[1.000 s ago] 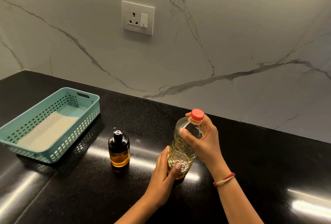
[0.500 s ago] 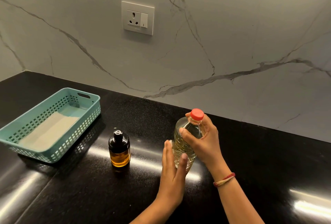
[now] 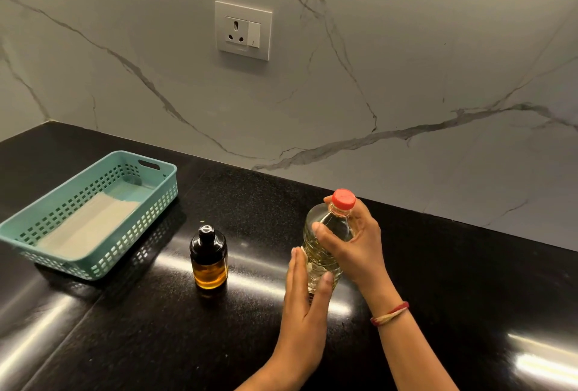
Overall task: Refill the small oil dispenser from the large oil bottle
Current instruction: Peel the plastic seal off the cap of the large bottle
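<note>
The large clear oil bottle [image 3: 320, 246] with a red cap stands upright on the black counter [image 3: 469, 281]. My right hand [image 3: 353, 249] grips its shoulder just under the cap. My left hand [image 3: 305, 306] is flat with straight fingers against the bottle's lower left side, hiding the base. The small amber oil dispenser [image 3: 209, 260], with a dark top, stands upright to the left of the bottle, a hand's width from my left hand. It holds a low level of oil.
A teal perforated basket [image 3: 137, 234] with a white folded cloth inside sits at the left of the counter. A marble backsplash with a wall socket [image 3: 243, 30] rises behind. A red and yellow thread band circles my right wrist.
My left hand has let go of the bottle's lower body, straightened its fingers and shifted slightly right and nearer to me. The bottle, right hand and dispenser stay in place.
</note>
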Demonstrator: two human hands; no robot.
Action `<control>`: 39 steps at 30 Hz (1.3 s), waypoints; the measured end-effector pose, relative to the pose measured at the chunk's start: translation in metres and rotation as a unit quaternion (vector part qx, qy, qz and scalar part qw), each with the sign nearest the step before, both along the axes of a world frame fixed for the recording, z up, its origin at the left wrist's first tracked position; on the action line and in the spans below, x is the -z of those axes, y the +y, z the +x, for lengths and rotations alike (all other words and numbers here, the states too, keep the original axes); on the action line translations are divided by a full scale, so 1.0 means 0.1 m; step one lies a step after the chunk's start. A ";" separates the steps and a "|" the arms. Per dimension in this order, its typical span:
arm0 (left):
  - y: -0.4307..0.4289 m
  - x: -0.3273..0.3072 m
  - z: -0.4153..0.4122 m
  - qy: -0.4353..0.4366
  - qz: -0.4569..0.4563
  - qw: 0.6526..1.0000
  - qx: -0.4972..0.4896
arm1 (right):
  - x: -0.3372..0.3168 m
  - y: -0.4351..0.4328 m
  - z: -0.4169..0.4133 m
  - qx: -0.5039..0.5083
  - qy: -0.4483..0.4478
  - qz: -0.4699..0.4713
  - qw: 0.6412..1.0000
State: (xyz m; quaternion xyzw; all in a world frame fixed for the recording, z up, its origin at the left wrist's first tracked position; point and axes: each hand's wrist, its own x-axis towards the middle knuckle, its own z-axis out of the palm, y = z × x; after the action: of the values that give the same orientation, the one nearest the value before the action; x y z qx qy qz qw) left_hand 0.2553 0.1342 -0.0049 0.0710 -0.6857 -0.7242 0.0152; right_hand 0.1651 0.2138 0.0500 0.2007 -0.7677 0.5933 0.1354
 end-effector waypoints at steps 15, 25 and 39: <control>-0.06 0.07 -0.07 -0.049 -0.027 0.997 -0.045 | 0.01 0.00 -0.01 -0.006 0.003 -0.003 1.000; -0.11 0.55 -0.08 -0.068 -0.061 0.992 -0.083 | 0.01 0.00 -0.01 -0.006 0.005 0.002 1.000; -0.40 0.12 -0.19 0.045 0.121 0.978 -0.161 | 0.02 0.00 -0.02 0.001 0.003 0.011 1.000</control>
State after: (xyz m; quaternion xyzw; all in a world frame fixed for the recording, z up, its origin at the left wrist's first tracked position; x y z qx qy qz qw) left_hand 0.2364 0.0943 -0.0173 0.1494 -0.5711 -0.7925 0.1533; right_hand 0.1627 0.2141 0.0480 0.2030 -0.7739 0.5843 0.1360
